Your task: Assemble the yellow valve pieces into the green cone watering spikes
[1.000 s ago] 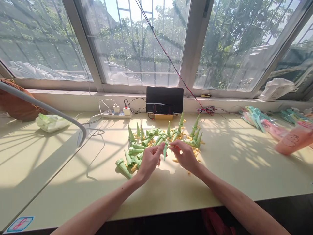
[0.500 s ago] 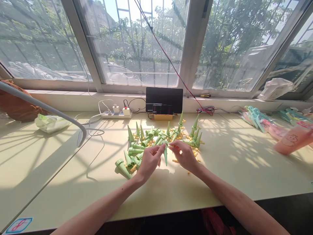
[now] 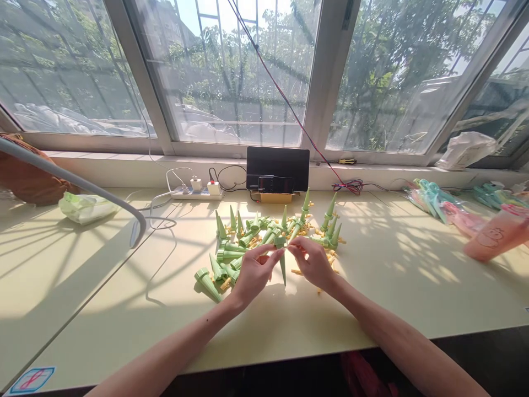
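Pointing downward, a green plastic watering spike (image 3: pixel 283 270) with a ribbed cap end on top is pinched in the fingers of my left hand (image 3: pixel 257 274). My right hand (image 3: pixel 312 261) is closed in a pinch at the spike's right side, just below its cap; a small pale-yellow piece between its fingertips is mostly hidden. Behind and left of my hands lies a pile of green spikes (image 3: pixel 229 252), some upright, others on their sides. Small yellow valve pieces (image 3: pixel 296 272) are scattered under and beside my right hand.
At the back, a dark tablet (image 3: pixel 278 162) stands against the window ledge by a power strip (image 3: pixel 177 194). A grey curved tube (image 3: pixel 103 193) reaches in from the left, near a soft green-white packet (image 3: pixel 86 208). Bagged coloured items (image 3: pixel 433 201) and a pink bag (image 3: pixel 496 234) lie right.
The spike has shifted slightly, its tip now lower and more to the right, its cap showing more clearly above my fingers. My right fingertips have come closer to it.
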Demonstrator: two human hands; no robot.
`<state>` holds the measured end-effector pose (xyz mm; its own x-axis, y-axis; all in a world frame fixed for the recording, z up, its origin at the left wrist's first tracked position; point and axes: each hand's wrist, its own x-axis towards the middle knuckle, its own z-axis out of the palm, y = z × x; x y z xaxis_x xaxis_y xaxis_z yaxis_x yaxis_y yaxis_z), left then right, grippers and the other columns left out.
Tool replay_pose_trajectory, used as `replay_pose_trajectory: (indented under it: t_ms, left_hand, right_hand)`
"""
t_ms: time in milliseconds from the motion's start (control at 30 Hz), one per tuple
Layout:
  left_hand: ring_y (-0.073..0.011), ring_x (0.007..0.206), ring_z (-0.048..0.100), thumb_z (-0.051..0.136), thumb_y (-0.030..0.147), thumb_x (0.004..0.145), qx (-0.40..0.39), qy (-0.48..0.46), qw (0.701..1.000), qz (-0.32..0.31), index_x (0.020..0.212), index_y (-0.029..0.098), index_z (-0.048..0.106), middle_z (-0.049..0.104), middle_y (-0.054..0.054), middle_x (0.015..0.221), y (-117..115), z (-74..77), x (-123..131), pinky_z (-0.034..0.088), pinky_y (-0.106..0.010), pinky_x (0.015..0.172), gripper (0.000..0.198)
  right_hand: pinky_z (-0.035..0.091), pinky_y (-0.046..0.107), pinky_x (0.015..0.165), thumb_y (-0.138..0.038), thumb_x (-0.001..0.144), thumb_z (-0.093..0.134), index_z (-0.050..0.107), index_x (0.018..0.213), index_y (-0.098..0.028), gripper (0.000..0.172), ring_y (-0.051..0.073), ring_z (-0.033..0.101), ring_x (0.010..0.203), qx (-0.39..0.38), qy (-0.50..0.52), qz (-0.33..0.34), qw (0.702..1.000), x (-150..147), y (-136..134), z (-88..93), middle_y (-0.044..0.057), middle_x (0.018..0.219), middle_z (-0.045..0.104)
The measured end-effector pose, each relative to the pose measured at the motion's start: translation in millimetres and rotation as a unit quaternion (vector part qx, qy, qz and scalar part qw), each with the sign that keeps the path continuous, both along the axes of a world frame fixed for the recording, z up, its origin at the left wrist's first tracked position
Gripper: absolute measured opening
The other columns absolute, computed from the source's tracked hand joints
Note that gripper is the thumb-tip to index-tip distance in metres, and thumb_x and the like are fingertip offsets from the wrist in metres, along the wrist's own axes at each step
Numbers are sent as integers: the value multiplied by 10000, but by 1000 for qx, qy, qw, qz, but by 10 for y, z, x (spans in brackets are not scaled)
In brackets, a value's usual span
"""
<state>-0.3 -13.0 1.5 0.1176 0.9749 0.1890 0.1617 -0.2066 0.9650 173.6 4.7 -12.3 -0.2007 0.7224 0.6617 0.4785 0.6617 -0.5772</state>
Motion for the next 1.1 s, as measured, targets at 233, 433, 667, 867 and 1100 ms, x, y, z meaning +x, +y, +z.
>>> replay_pose_trajectory:
  t_ms: [233, 433, 667, 867, 1100]
  left_hand:
    - [-73, 377, 374, 696, 400, 790, 44, 3, 999, -1, 807, 150, 681, 406, 69, 425, 18, -44, -1, 312, -201, 378, 251]
    - [-73, 412, 361, 677, 346, 822, 113, 44, 992, 16, 789, 176, 701, 380, 58, 471, 13, -56, -19, 313, -216, 408, 175]
    - [-78, 438, 403, 670, 386, 826, 98, 37, 994, 4, 920, 191, 727, 515, 21, 593, 22, -68, -19, 337, -216, 400, 223]
    - [-65, 396, 431, 641, 471, 834, 24, -14, 1000, -1, 1003, 175, 661, 602, 8, 665, -6, 14, 17, 352, -196, 363, 341]
    - [-63, 334, 424, 411, 566, 924, -41, -91, 994, -34, 612, 118, 586, 533, -10, 520, 8, 76, 26, 273, -194, 355, 573]
  right_hand:
    - [386, 234, 545, -219, 947, 471, 532, 747, -187, 211, 114, 458, 555, 7, 6, 11, 1000, -8, -13, 18, -16, 632, 528]
    - [354, 223, 525, -204, 950, 459, 508, 725, -188, 232, 102, 427, 535, 4, 10, 19, 1000, -8, -29, 40, -28, 612, 503]
    - [369, 227, 524, -208, 947, 469, 523, 722, -186, 232, 104, 432, 533, 4, 14, 10, 1000, -16, -39, 47, -27, 605, 507]
    - [452, 248, 572, -231, 942, 498, 580, 796, -186, 173, 122, 534, 584, 38, 57, -41, 997, -14, -45, 47, 3, 680, 596]
    - [470, 255, 582, -223, 939, 520, 604, 835, -190, 138, 131, 558, 609, 62, 41, -13, 997, -11, -62, 73, 13, 707, 615]
